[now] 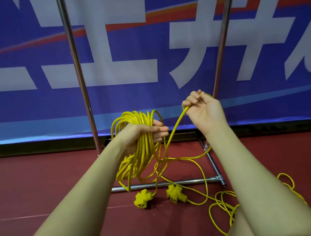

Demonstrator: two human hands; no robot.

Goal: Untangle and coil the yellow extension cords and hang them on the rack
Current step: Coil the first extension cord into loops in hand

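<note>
A blue banner [144,64] with large white characters fills the far side, hanging down to the dark red floor [42,189], and in front of it stands the rack [76,68]: 2 chrome uprights rising out of view and a low base frame whose near bar lies across the floor just beyond the hands. The top rail, where a coil would hang, is not in view. The largest mass of cord is the coil [139,139], a bundle of many yellow loops draped through the left hand [143,133], whose fingers are clenched around the strands near the top so the loops sag to the base bar. From that bundle 1 free strand [175,127] climbs up and to the right into the right hand [201,108], palm up, fingers curled around it; the strand's long axis runs on a diagonal between the 2 hands, so the right hand is the one placed to feed the next loop leftward onto the bundle. Loose cord [218,203] lies in tangled loops on the floor toward the near right, partly hidden by the right forearm, well apart from the coil. Smallest, 2 yellow multi-outlet sockets [142,198] and [175,193] rest on the floor just on the near side of the base bar. Judging from this, coiling is well along but unfinished
</note>
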